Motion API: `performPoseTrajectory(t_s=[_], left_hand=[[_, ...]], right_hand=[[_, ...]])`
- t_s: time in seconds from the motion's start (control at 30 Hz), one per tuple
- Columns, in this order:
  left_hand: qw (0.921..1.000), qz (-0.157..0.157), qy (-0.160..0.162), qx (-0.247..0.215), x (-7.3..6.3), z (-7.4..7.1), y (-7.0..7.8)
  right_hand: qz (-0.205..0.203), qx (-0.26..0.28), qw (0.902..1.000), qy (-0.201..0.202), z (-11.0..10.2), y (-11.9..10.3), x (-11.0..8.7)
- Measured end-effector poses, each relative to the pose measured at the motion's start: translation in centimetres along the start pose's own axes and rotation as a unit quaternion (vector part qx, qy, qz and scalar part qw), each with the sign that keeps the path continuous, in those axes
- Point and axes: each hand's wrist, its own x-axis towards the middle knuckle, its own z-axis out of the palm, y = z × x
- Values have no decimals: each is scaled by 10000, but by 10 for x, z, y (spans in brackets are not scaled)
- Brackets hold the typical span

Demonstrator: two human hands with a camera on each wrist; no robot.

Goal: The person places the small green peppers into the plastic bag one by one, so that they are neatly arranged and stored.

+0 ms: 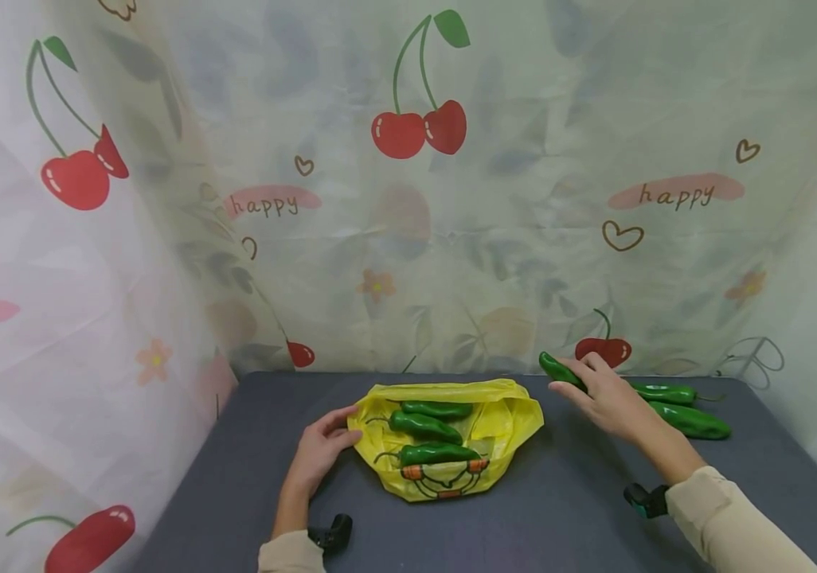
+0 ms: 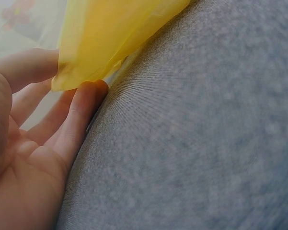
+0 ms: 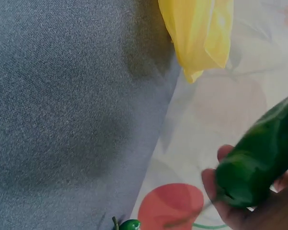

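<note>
A yellow plastic bag (image 1: 505, 469) lies on its side with its mouth gaping, and three green peppers (image 1: 426, 428) are inside it. My left hand (image 1: 321, 447) pinches the bag's left edge between thumb and fingers; in the left wrist view the thin yellow film (image 2: 105, 43) runs up from the fingertips. To the right of the bag, my right hand (image 1: 605, 398) grips another green pepper (image 1: 559, 370) above the table. That pepper's thick stem end (image 3: 247, 177) shows in the right wrist view, with fingers wrapped around it.
Two more green peppers (image 1: 691, 420) lie on the dark grey table (image 1: 523, 533) at the right, partly behind my right forearm. A patterned cloth (image 1: 451, 239) hangs along the back and sides. A thin cable loop (image 1: 760, 358) shows at the back right corner.
</note>
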Motion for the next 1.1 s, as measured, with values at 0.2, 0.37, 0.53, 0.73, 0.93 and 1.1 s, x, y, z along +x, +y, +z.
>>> performPoseTrajectory(t_s=[0.2, 0.37, 0.53, 0.73, 0.93, 1.1], left_hand=[[10000, 20, -35, -15, 1, -1, -2], [10000, -9, -32, 52, 2, 0, -4], [10000, -16, 3, 96, 1, 0, -3], [10000, -5, -11, 43, 1, 0, -3], [10000, -37, -4, 92, 1, 0, -4], [9999, -3, 32, 123, 2, 0, -4]], right_hand=[[-68, 262, 9996, -65, 1, -6, 4], [-272, 430, 9987, -27, 0, -12, 6], [-541, 401, 9977, 69, -1, -21, 8], [-528, -199, 9984, -2, -2, -32, 8], [-689, -252, 9973, 17, -4, -43, 9], [-854, -96, 9962, -164, -7, -56, 12]])
